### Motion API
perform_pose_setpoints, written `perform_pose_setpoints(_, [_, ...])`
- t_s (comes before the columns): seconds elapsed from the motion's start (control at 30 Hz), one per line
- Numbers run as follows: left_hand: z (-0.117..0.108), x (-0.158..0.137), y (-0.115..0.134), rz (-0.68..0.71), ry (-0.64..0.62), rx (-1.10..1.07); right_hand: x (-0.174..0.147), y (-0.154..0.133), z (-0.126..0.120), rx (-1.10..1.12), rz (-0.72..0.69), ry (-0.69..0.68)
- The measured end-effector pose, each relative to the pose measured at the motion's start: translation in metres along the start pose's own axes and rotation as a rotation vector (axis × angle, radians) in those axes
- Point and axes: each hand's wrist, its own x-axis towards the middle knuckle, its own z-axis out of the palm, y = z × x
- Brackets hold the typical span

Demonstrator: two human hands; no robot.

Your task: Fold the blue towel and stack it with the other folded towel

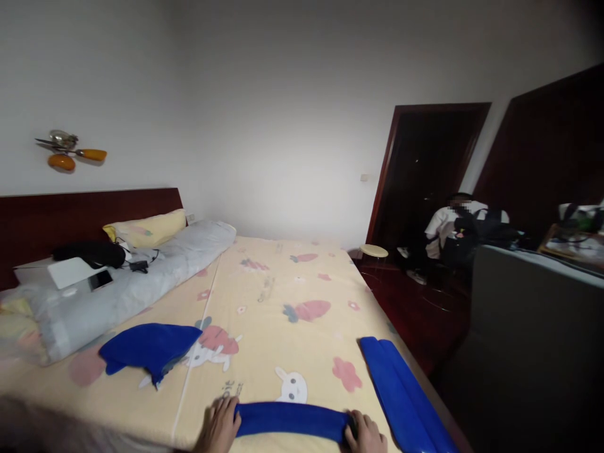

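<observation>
I have a blue cloth roll (290,420) lying across the near edge of the bed (264,327), stretched sideways between my two hands. My left hand (219,428) sits at its left end, fingers (226,409) spread and pressed flat against the sheet and the end of the roll, not closed around it. My right hand (365,434) is at the right end, fingers (361,423) curled over the end of the roll and gripping it.

Just to the right of my right hand a longer folded blue cloth (401,396) runs along the right edge of the bed, slanting away from me, close to the roll but I cannot tell whether they touch. Off to the left, well apart from the roll, a crumpled blue cloth (148,346) lies in a heap on the sheet.

The sheet is pale yellow, printed with rabbits, carrots and flowers. At the head of the bed a grey quilt (155,270) is bundled lengthwise, with a yellow pillow (151,229) behind it, and a phone (100,280) and a black item (89,253) on top. A dark headboard (70,217) backs them.

Across the room, a person (453,236) sits near a dark doorway (425,170), beside a small round stool (374,251).
</observation>
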Motion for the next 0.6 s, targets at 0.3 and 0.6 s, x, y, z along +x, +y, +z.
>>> perform_pose_setpoints(0.3, [0.016,-0.015,0.091,0.347,0.136,-0.189,0.008,-0.092,0.018,0.187,-0.283,-0.117])
perform_pose_setpoints(0.6, [0.039,-0.022,0.093,0.379,-0.145,-0.149,-0.001,-0.101,0.020,0.178,-0.338,-0.199])
